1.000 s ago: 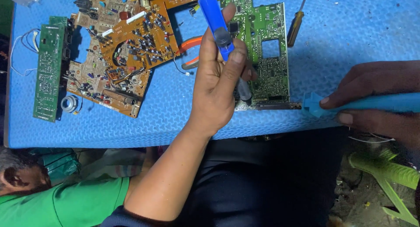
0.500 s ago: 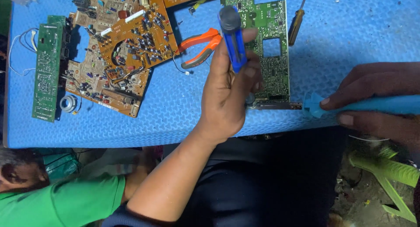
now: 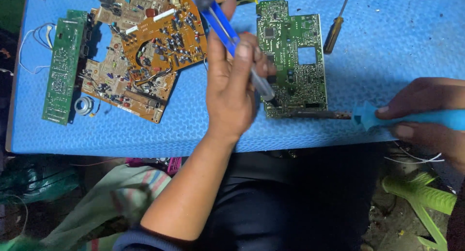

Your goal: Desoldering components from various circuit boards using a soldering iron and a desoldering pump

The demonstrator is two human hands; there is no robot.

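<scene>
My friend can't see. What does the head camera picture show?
The left hand holds a blue desoldering pump tip-down on a green circuit board, which lies on a blue mat. The right hand grips a blue soldering iron.

on the mat (image 3: 387, 52), two overlapping circuit boards (image 3: 145, 52) lie left of another board (image 3: 295, 62), screwdriver (image 3: 335, 30) right.
</scene>
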